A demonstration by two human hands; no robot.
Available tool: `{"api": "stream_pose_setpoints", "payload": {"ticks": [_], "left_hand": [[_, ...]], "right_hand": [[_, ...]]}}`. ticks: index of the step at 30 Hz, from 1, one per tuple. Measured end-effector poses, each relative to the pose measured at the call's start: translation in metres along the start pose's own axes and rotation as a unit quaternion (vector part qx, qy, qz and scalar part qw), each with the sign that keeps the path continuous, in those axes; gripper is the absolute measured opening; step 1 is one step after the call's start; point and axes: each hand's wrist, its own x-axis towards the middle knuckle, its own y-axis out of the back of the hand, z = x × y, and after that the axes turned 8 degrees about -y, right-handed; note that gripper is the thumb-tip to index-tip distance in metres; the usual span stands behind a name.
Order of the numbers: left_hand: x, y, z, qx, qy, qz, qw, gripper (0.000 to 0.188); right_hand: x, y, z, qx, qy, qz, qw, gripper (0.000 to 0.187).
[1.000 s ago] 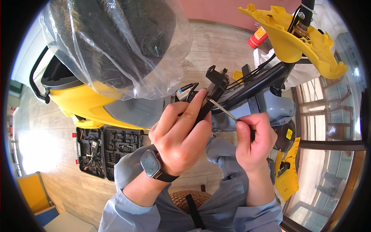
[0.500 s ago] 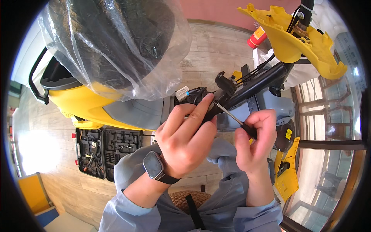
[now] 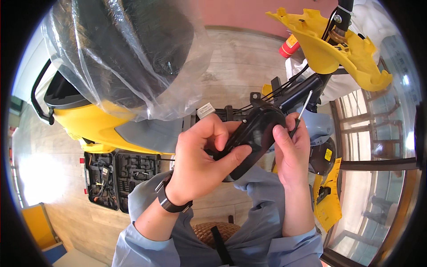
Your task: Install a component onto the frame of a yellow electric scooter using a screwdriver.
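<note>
A glossy black elongated housing (image 3: pixel 257 139) with small screws along its edge is tilted between my hands, in front of the scooter's black frame tube (image 3: pixel 304 91). My left hand (image 3: pixel 195 153), wearing a watch, is closed around its lower left end, thumb on top. In my right hand (image 3: pixel 291 155) is a screwdriver (image 3: pixel 303 109), its metal shaft pointing up and away. That hand's thumb also presses the housing's right side. The fingers behind the housing are hidden.
At left stands the yellow scooter body (image 3: pixel 89 120), its seat under clear plastic (image 3: pixel 129 62). An open tool case (image 3: pixel 116 178) lies on the floor below. A yellow front panel (image 3: pixel 329 49) hangs at upper right, near a red cylinder (image 3: pixel 290 46). Another yellow panel (image 3: pixel 327 209) lies at lower right.
The black housing has come up into both hands. The screwdriver has left the frame and swung round to point up and right. My left hand has turned, thumb now on the housing.
</note>
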Motion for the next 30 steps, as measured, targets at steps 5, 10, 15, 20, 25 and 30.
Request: {"api": "stream_pose_setpoints", "payload": {"ticks": [5,10,15,20,25,30], "left_hand": [[0.004,-0.009,0.0,-0.053,-0.009,0.068,0.996,0.038],[0.004,-0.002,-0.003,0.035,-0.032,0.054,0.997,0.036],[0.001,-0.007,0.005,0.028,0.016,-0.02,0.999,0.051],[0.001,-0.01,-0.002,0.029,-0.035,0.012,0.999,0.047],[0.002,-0.011,-0.002,0.117,-0.159,0.075,0.977,0.041],[-0.002,-0.007,-0.005,0.229,-0.2,0.137,0.943,0.04]], "right_hand": [[0.003,0.0,0.0,0.115,0.016,-0.005,0.993,0.036],[0.001,-0.003,-0.003,0.154,0.02,0.047,0.987,0.039],[-0.006,-0.006,0.002,0.066,0.11,0.035,0.991,0.047],[-0.011,-0.009,0.008,0.042,0.174,-0.023,0.984,0.06],[-0.002,-0.018,-0.002,-0.086,0.281,0.036,0.955,0.036],[-0.009,0.009,0.007,-0.238,0.364,0.017,0.9,0.023]]}}
